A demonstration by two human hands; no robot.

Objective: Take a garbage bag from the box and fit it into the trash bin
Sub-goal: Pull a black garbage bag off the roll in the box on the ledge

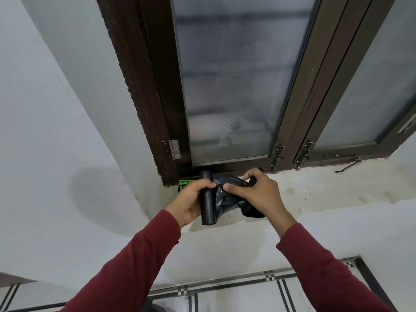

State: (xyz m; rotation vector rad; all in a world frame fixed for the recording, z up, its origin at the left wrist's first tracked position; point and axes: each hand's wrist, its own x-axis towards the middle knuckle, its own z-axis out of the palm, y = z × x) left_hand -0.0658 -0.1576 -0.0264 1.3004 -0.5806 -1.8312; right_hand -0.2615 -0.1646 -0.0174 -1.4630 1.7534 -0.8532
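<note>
Over the window sill (315, 194), left to right: green box (185, 185) sits at the far left corner by the window frame (144, 91), mostly hidden. Left hand (193, 199) clenched around the black bag roll (207, 206), held upright. Right hand (254, 192) pinching the loose garbage bag (227, 199), drawn off to the right, not yet detached. Trash bin not clearly in view. Risk: a crooked pull tears the thin film off the perforation, or a loose roll grip unspools extra bags.
</note>
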